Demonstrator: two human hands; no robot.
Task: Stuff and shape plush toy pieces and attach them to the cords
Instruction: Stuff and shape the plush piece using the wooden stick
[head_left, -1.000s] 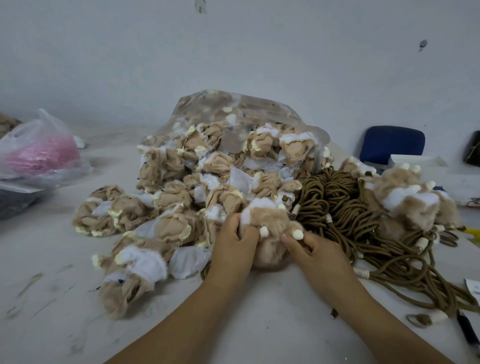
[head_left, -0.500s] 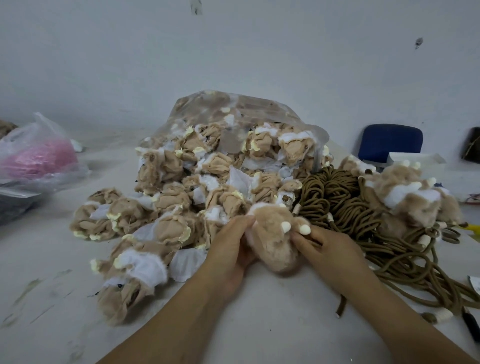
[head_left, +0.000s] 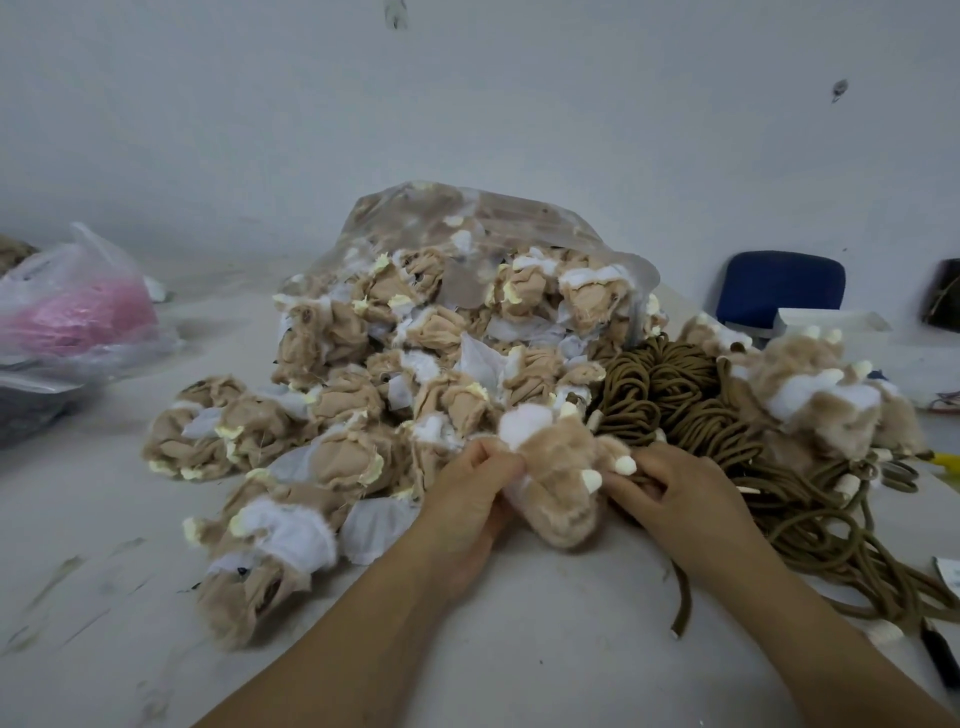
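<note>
A tan furry plush piece (head_left: 563, 483) with a white patch and small cream nubs lies on the table between my hands. My left hand (head_left: 467, 493) pinches its white edge on the left side. My right hand (head_left: 680, 493) grips its right side with curled fingers, just under the nubs. A brown cord end (head_left: 681, 603) trails out below my right hand. A tangled heap of brown cords (head_left: 691, 405) lies right of the piece. Behind it spills a large pile of unturned tan and white plush pieces (head_left: 395, 405).
A clear plastic bag (head_left: 498, 223) holds more pieces at the back. Finished furry pieces (head_left: 821, 400) sit on the cords at right. A bag with pink material (head_left: 72, 312) lies far left. A blue chair (head_left: 779, 286) stands at back right.
The plush piece has turned over and been pulled longer between my hands, showing more fur and the white patch. My hands have moved slightly apart, and the cord end now trails below my right hand.
</note>
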